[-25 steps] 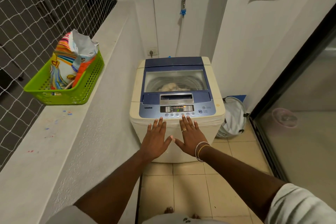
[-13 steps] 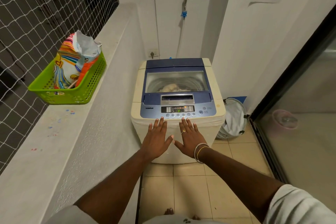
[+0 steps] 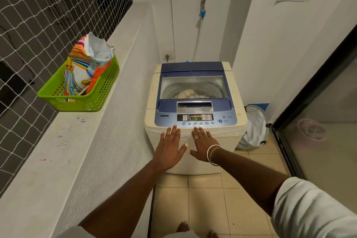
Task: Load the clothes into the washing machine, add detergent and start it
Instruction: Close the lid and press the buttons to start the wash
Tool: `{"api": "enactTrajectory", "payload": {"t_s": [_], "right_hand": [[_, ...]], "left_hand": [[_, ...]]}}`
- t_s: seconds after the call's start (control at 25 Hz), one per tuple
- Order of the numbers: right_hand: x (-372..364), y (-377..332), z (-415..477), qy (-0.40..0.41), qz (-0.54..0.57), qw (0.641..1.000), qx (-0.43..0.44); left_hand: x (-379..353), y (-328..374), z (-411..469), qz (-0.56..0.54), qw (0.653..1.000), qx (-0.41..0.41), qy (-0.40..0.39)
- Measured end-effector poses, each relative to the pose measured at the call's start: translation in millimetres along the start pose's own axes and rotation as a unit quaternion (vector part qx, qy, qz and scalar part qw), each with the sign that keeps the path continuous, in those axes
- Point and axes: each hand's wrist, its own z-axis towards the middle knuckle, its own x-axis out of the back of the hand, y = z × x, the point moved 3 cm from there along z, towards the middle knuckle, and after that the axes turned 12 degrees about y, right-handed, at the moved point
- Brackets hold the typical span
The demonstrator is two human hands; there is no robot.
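A cream top-loading washing machine (image 3: pixel 237 127) with a blue lid stands ahead, its lid closed. Pale clothes (image 3: pixel 188 93) show through the lid window. The control panel (image 3: pixel 195 118) is lit with a green figure. My left hand (image 3: pixel 170 148) and my right hand (image 3: pixel 201 144) are held flat, fingers spread, palms down, just in front of the panel edge, holding nothing. A colourful detergent bag (image 3: pixel 85 67) stands open in a green basket (image 3: pixel 77 102) on the ledge to the left.
A grey concrete ledge (image 3: pixel 67 160) runs along the left under white netting (image 3: pixel 38 15). A white laundry hamper (image 3: pixel 255 127) leans on the floor right of the machine. A glass sliding door (image 3: pixel 318 121) is at the right. A tap (image 3: pixel 202 6) is on the back wall.
The view has tilted slightly, so the machine and basket sit lower in the frame. Both hands stay spread in front of the panel.
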Motion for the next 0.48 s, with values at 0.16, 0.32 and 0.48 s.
{"api": "enactTrajectory", "payload": {"t_s": [0.16, 0.32, 0.48], "right_hand": [[-4.0, 2.9, 23.7, -0.022, -0.012, 1.000, 0.003], [-10.2, -0.9, 39.9, -0.042, -0.019, 0.999, 0.007], [-11.8, -4.5, 51.2, -0.048, -0.031, 0.998, 0.001]], "left_hand": [[1.9, -2.5, 4.6, -0.006, 1.000, 0.001, 0.007], [0.7, -4.8, 12.5, -0.013, 1.000, 0.002, 0.011], [-2.9, -8.0, 19.8, -0.011, 1.000, 0.010, 0.005]]}}
